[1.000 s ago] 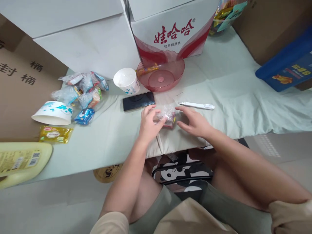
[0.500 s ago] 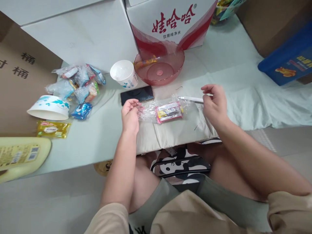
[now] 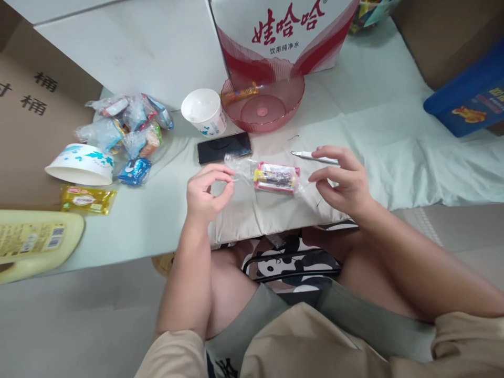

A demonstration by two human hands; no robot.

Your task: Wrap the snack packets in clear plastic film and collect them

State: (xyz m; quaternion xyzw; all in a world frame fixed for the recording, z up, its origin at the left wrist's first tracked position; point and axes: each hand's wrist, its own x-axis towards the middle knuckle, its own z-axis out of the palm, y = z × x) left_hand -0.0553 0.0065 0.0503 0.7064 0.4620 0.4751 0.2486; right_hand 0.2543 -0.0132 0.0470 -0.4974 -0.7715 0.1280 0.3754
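Observation:
A clear plastic bag (image 3: 244, 167) lies on the cloth with small snack packs (image 3: 276, 177) inside, wrapped in pink, white and yellow. At its left end my left hand (image 3: 207, 191) is closed, thumb and forefinger pinched on the bag's thin edge. My right hand (image 3: 342, 178) is open on the other side, fingers spread and holding nothing. Just beyond those fingers a slim white utility knife (image 3: 307, 155) rests on the cloth, its handle partly hidden by them.
Behind the bag are a black phone (image 3: 224, 148), a paper cup (image 3: 205, 113) and a pink ribbed bowl (image 3: 289, 113) with a packet by it. Bagged snacks (image 3: 136, 118), a tipped paper bowl (image 3: 81, 165) and a yellow jug (image 3: 73, 231) are left. Boxes (image 3: 289, 31) stand behind.
My right hand has let go of the utility knife, which now lies on the cloth, and its fingers have spread near the bag. My left hand has shifted slightly left and down.

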